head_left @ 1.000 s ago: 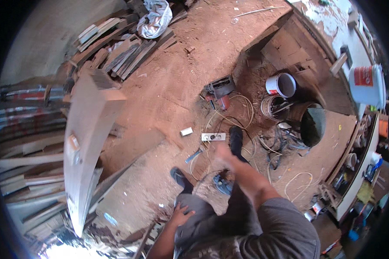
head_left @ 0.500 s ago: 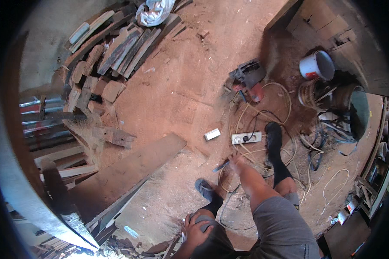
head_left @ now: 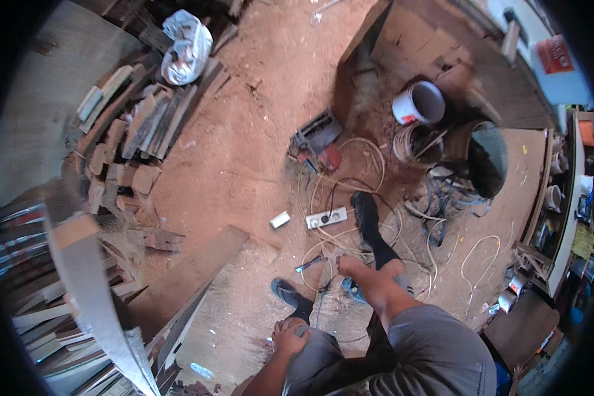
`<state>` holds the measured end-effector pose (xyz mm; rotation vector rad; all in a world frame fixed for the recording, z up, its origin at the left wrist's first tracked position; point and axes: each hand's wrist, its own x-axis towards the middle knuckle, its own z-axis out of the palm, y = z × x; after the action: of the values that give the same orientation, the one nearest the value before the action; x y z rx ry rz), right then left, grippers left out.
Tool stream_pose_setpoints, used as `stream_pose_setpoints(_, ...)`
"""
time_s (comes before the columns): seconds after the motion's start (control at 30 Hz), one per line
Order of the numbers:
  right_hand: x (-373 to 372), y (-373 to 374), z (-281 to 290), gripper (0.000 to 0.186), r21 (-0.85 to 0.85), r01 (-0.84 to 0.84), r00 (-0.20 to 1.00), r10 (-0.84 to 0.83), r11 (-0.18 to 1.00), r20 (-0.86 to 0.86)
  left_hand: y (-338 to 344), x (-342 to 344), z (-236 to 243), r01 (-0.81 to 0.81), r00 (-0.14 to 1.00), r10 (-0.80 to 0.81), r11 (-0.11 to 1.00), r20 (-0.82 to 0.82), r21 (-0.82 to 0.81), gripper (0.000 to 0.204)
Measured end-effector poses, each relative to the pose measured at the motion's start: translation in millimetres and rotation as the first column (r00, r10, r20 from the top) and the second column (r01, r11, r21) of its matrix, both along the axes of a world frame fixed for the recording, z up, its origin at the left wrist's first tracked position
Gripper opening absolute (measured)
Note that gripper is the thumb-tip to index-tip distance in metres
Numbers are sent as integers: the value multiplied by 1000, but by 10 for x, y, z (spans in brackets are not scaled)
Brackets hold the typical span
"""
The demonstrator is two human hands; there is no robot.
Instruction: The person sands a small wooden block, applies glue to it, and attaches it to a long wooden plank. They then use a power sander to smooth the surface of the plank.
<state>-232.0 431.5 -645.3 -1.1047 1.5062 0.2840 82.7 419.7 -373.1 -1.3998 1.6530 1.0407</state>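
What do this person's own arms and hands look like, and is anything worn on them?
Both are ungloved human hands. The right hand is small and indistinct here; its arm comes out of a short, dark grey sleeve. The left hand has an uncovered forearm. I see no watch.

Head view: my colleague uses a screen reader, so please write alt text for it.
A person's right hand, its grasp unclear, is near tangled cables and a power strip on a dusty reddish floor, while the left hand rests on the left leg. Wood pieces lie piled at left; buckets sit at upper right.
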Motion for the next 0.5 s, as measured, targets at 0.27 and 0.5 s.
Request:
stream_pose_setpoints(0.27, 757, -70, -1694, 63, 129, -366, 909, 384, 922, -166, -133, 128, -86, -36, 995, 17, 983, -102, -181, 51)
stream_pose_setpoints(0.5, 954, 44, -1378, 51, -281, -451, 870, 487, 847, 74, -42, 291, -225, 27, 993, -47, 984, -110, -177, 57)
